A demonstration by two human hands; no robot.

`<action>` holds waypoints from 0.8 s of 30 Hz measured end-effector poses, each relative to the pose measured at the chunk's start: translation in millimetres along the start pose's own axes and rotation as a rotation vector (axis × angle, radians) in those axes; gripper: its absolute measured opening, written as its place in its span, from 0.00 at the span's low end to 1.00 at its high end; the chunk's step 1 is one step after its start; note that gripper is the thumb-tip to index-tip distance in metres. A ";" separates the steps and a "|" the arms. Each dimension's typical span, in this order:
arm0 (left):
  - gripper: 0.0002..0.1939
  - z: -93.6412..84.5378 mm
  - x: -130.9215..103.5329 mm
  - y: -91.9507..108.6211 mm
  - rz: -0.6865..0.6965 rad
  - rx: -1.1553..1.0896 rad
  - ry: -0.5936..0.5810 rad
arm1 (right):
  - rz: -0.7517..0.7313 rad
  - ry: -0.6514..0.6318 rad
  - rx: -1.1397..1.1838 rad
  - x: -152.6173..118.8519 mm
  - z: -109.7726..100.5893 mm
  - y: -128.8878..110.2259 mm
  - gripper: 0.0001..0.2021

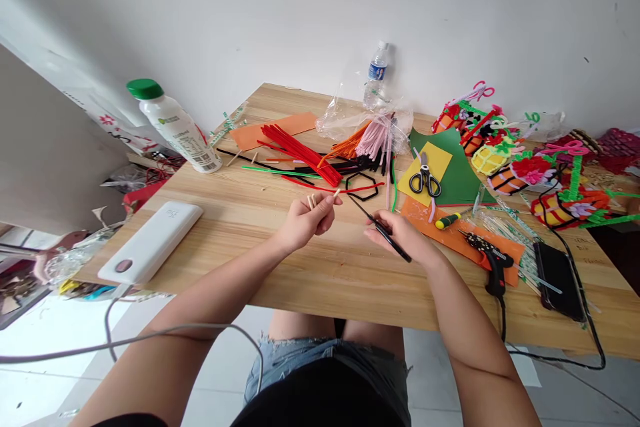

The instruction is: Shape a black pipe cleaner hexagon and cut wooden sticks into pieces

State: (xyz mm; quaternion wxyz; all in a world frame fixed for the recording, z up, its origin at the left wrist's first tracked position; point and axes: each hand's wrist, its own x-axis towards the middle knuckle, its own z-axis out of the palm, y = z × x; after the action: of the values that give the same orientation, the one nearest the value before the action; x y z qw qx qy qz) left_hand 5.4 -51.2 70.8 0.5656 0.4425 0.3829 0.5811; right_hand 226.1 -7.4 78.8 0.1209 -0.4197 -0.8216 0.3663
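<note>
My left hand [311, 219] is closed around a few short pale sticks [337, 193], whose ends poke out above the fingers and past the thumb. My right hand [395, 233] grips a black-handled cutting tool [383, 232], seen edge-on, its long thin blade pointing toward the left hand. The blade tip is close to the stick held at the left thumb; I cannot tell whether they touch. Just beyond lie a black hexagon [369, 196] of bent pipe cleaner and a bundle of red pipe cleaners [303, 155].
Scissors [425, 180] rest on yellow and green sheets. Nearby are a screwdriver [447, 220], glue gun [495, 267] and phone [559, 280]. Several pipe-cleaner baskets [523, 175] stand at right. A white bottle [180, 130] and power bank [153, 240] are on the left.
</note>
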 end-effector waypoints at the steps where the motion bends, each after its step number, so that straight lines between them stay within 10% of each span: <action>1: 0.19 0.5 -0.7 0.4 0.044 0.032 0.035 | 0.038 -0.008 -0.093 0.8 -1.7 2.1 0.18; 13: 0.22 5.0 -8.4 1.4 0.136 0.181 0.029 | 0.092 0.024 -0.854 -4.5 32.0 -17.4 0.17; 17: 0.22 5.4 -9.9 -3.9 0.068 0.198 -0.040 | 0.096 0.252 -0.698 10.8 -2.6 -0.9 0.14; 20: 0.23 8.0 -9.6 -7.5 -0.012 0.190 -0.109 | 0.384 0.599 -0.695 35.9 -40.2 31.2 0.15; 24: 0.25 12.2 -7.3 -8.5 -0.077 0.144 -0.138 | 0.689 0.540 -0.616 69.7 -69.7 72.2 0.19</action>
State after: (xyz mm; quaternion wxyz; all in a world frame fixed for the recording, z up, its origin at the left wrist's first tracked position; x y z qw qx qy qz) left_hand 19.4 -58.6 66.0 0.5795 0.5059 0.4004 0.4979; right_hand 261.7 109.0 69.4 0.0718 -0.7606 -0.6453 0.0057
